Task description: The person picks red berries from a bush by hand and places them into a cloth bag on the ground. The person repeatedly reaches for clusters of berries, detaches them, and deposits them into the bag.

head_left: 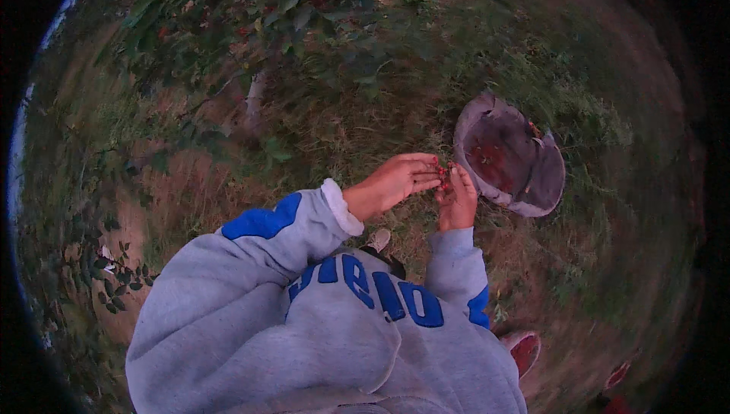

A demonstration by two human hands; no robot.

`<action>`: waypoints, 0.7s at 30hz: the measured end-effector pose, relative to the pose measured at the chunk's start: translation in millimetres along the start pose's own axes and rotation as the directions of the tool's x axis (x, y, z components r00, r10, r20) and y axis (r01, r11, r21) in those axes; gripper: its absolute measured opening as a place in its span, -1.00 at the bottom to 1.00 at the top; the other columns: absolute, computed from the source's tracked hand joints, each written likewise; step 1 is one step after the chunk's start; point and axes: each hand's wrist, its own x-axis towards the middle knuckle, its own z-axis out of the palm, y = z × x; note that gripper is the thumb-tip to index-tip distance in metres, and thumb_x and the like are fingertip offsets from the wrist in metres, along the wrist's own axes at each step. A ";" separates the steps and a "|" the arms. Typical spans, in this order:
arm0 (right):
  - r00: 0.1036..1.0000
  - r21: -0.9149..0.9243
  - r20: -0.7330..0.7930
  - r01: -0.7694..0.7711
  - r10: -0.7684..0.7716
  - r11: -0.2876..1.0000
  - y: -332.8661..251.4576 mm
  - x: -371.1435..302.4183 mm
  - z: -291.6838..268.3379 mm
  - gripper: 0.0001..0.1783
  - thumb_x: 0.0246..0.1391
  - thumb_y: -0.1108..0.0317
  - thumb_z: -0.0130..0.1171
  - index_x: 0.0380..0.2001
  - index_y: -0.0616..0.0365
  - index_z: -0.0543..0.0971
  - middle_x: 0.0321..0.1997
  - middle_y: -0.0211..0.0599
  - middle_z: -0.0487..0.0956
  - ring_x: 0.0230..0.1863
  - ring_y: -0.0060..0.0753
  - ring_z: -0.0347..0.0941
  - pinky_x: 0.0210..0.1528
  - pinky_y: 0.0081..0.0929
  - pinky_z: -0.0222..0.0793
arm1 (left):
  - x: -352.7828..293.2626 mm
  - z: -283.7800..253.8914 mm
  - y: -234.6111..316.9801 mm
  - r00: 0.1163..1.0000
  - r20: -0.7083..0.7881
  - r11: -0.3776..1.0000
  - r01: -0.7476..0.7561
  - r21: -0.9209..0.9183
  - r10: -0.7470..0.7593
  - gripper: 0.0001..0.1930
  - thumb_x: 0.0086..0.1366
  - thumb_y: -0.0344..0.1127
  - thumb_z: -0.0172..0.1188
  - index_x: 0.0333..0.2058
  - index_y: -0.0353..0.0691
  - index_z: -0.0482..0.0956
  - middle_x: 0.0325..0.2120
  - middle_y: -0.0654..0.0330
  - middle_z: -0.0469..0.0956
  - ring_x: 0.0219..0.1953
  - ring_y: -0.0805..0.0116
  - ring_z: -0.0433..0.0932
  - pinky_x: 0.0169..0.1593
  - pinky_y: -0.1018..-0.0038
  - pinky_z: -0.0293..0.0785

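My left hand [394,183] reaches in from the left, its fingers closed on a cluster of small red berries [444,177]. From the other side my right hand [458,201] pinches the same cluster, with fingertips almost meeting the left ones. Just beyond the right hand, a grey cloth-lined basket [553,174] lies on the grass, its mouth facing up. Reddish berries [490,161] cover part of its bottom. Stems and single berries between the fingertips are too small to tell apart.
A leafy bush [296,11] with red clusters spreads across the far left, above a pale trunk [255,98]. A leafy sprig [114,285] stands at the left. At lower right are a round container [525,353] with red contents and a smaller reddish thing [617,374]. A shoe [378,241] shows below my hands.
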 end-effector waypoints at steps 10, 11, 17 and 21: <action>0.999 0.337 -0.032 0.043 -0.034 0.940 -89.5 112.9 -125.4 -0.67 0.04 0.36 -0.24 -0.13 0.30 0.22 -0.12 0.01 0.29 -0.09 -0.20 0.23 -0.01 -0.39 0.19 | 107.3 68.3 -12.2 0.900 0.395 0.854 -0.344 0.391 0.182 -0.61 0.06 -0.47 0.00 -0.10 -0.41 0.19 -0.29 0.13 0.39 -0.23 0.44 0.38 -0.15 0.58 0.33; 0.987 0.273 -0.162 0.060 -0.016 0.960 -87.2 121.3 -137.7 -0.60 0.05 0.28 -0.26 -0.06 0.25 0.17 -0.01 0.01 0.20 0.03 -0.21 0.13 0.07 -0.35 0.08 | 104.0 66.6 -14.3 0.922 0.362 0.869 -0.287 0.403 0.136 -0.61 0.06 -0.46 0.00 -0.10 -0.41 0.20 -0.31 0.14 0.40 -0.25 0.43 0.39 -0.16 0.57 0.34; 0.888 0.255 0.313 -0.421 0.338 0.870 6.6 95.5 -188.6 -0.68 -0.01 0.18 -0.07 -0.21 0.11 0.37 -0.31 -0.37 0.43 -0.50 -0.55 0.35 -0.57 -0.64 0.33 | 53.2 11.5 -16.8 0.970 0.237 0.928 -0.037 0.370 -0.056 -0.65 0.12 -0.42 -0.08 -0.09 -0.37 0.21 -0.15 0.03 0.31 -0.11 0.30 0.33 -0.05 0.44 0.27; 0.956 -0.096 -0.120 -0.280 0.268 0.955 51.4 81.1 -115.7 -0.69 -0.05 0.23 0.00 -0.24 0.14 0.37 -0.40 -0.35 0.45 -0.52 -0.54 0.35 -0.60 -0.63 0.30 | 2.6 -37.8 20.7 0.960 0.261 0.679 -0.127 0.723 -0.098 -0.66 0.13 -0.35 -0.08 -0.10 -0.30 0.27 -0.10 0.12 0.29 -0.03 0.38 0.24 -0.02 0.43 0.20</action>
